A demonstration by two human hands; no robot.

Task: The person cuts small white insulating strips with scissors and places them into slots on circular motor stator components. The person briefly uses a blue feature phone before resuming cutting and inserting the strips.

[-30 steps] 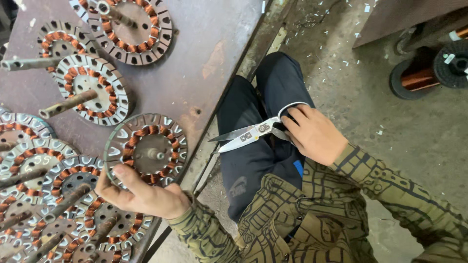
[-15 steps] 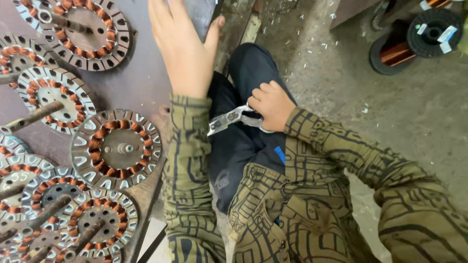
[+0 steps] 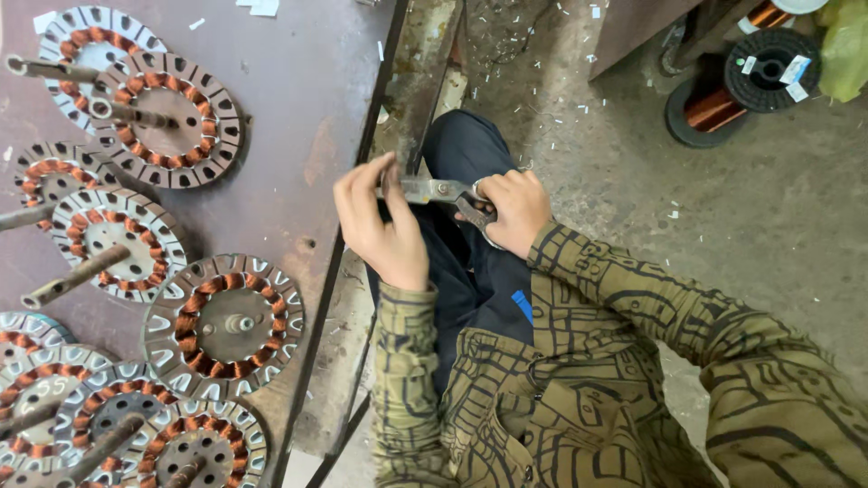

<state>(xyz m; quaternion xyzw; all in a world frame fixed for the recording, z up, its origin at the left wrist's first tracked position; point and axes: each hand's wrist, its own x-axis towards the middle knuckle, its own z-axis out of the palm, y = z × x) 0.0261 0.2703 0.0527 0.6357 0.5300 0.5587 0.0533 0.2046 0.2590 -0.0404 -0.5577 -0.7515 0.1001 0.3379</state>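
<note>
My right hand [image 3: 514, 210] grips the handles of a pair of metal scissors [image 3: 441, 192] held over my lap. My left hand [image 3: 380, 226] is at the scissors' blade end, fingers pinched at the tip; something small may be between them, too small to tell. The blades look closed. Both hands hover above my dark trousers [image 3: 470, 271], just right of the edge of a brown metal table [image 3: 298, 108]. The nearest round motor stator [image 3: 223, 323], wound with copper wire, lies on the table to the lower left of my left hand.
Several more copper-wound stators [image 3: 167, 117] with steel shafts cover the table's left side. Spools of copper wire [image 3: 723, 95] stand on the concrete floor at the upper right. White scraps litter the floor. The table's metal frame edge [image 3: 362, 181] runs beside my knee.
My left hand left the stator on the table, swung up over the tabletop, and has come back to meet the scissors' tip. The right hand kept hold of the scissors and turned them leftward.
</note>
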